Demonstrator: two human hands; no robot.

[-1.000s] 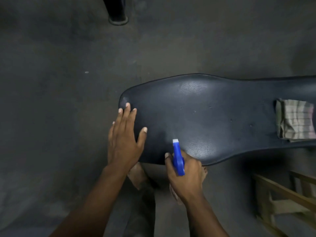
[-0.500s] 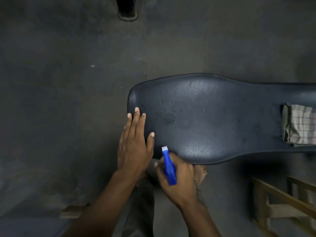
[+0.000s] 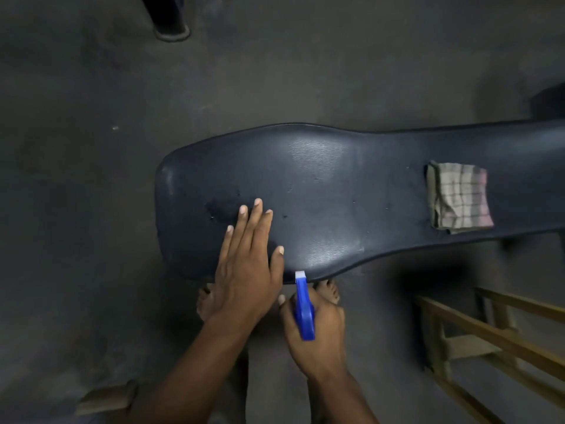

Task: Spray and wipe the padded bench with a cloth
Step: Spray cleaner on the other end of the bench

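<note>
The black padded bench (image 3: 351, 191) runs from the middle of the view to the right edge, its wide rounded end at the left. A dark wet patch (image 3: 221, 211) marks that end. My left hand (image 3: 247, 264) lies flat on the pad, fingers straight, fingertips at the wet patch. My right hand (image 3: 315, 328) grips a blue spray bottle (image 3: 303, 304) just off the bench's near edge, its white nozzle pointing at the pad. A folded checked cloth (image 3: 458, 198) rests on the narrow right part of the bench, untouched.
The floor is dark concrete. A wooden frame (image 3: 495, 335) stands at the lower right, close to my right arm. A black post foot (image 3: 171, 22) sits at the top left. My bare feet (image 3: 327, 290) are under the bench's near edge. A wood scrap (image 3: 107, 399) lies at the bottom left.
My left hand has slid from the bench's near-left corner further onto the pad, towards the wet patch. The right hand with the bottle has drawn back slightly off the near edge.
</note>
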